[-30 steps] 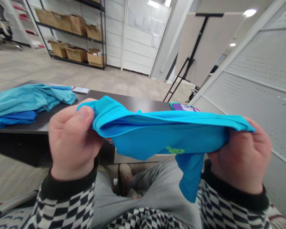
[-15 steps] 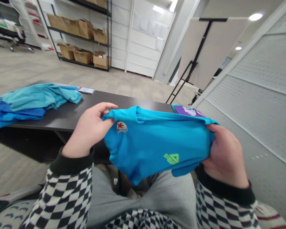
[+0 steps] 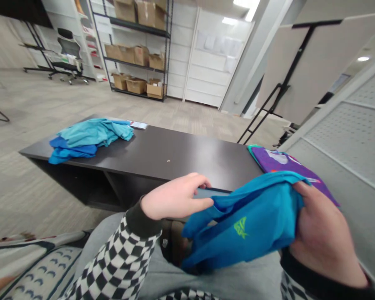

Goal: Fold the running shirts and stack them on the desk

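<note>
the right hand (image 3: 326, 231) gripped the blue shirt (image 3: 256, 225) near one end; the left hand (image 3: 175, 198) was at the other, fingers parted.

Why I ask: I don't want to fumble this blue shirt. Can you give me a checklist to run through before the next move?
1. Right hand gripping the blue shirt: ok, it is closed on one end.
2. Left hand gripping it too: not ok, fingers apart, only the thumb by the cloth.
3. Blue shirt spread flat: not ok, it hangs bunched over the lap.
4. Teal cloth apart from the purple shirt: ok, they lie toward opposite ends of the table.
5. Purple shirt lying fully flat: cannot tell, the blue shirt and right hand hide part of it.
</note>
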Motion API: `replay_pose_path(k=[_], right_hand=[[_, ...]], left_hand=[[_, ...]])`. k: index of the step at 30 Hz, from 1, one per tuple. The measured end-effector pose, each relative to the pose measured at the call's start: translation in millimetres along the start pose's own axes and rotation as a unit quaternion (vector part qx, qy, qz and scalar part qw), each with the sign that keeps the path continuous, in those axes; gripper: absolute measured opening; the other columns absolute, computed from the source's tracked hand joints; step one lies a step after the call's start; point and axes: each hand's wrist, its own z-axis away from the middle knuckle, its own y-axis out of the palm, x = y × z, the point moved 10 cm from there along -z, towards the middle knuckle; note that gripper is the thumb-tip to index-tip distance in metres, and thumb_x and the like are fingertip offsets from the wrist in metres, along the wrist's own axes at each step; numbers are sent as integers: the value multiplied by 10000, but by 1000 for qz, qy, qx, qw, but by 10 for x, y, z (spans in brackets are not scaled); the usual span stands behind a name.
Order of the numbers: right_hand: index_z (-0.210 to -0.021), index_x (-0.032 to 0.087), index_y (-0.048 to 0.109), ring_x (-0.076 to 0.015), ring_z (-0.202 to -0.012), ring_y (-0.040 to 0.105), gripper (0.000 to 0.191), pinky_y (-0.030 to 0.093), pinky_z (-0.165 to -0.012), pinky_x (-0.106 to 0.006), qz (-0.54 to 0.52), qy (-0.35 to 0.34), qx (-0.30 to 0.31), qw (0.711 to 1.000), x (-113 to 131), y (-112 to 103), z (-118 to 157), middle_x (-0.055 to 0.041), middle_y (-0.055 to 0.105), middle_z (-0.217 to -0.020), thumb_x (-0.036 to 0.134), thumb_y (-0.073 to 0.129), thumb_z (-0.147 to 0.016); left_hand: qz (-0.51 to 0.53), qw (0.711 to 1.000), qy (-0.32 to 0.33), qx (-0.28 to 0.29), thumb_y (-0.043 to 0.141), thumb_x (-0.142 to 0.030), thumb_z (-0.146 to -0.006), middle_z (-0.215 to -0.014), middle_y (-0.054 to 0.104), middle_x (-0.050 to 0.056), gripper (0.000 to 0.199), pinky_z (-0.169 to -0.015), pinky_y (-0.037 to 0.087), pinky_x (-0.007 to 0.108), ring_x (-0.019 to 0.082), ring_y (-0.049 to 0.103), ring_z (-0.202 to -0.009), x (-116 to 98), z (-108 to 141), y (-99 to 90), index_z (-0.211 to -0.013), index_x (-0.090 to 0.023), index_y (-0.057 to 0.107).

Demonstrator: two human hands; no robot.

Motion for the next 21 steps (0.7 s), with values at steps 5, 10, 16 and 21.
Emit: replay_pose_path(k=[5,10,16,21], right_hand=[[-1148,229,810,-236,-642,704,625,589,-509,-340,-79,204,105,970,-277,562,387,-61,792,-887,563,1017,-663],[-1164,253,826,-236,-914,767,329,666,-769,-330,-72,64,306,947,-47,967,641,-70,808,-1032,507,868,-959],[-1281,280,852,-221,-987,792,279,680,-934,-336,23,-31,467,883,-11,1205,915,-61,843,-1149,417,657,-1136],[-1472,313,782,-229,-1028,829,371,684,-976,-349,81,-79,567,816,-25,1193,1070,-59,866,-1160,377,702,-1116]], left_hand=[[165,977,45,128,813,-684,-958,-1209,793,75,553,-842,574,333,243,742,-1011,-393,55,336,-1285,-249,715],[162,986,45,20,828,-714,-935,-1209,763,112,635,-897,560,376,285,711,-1063,-342,-20,274,-1299,-212,693],[275,959,16,-59,804,-494,-978,-878,661,6,336,-758,510,295,171,594,-803,-222,-127,291,-1005,-198,648],[378,906,-30,-189,649,-437,-1055,-758,559,-25,313,-701,497,268,137,541,-697,108,-136,46,-862,-211,553]])
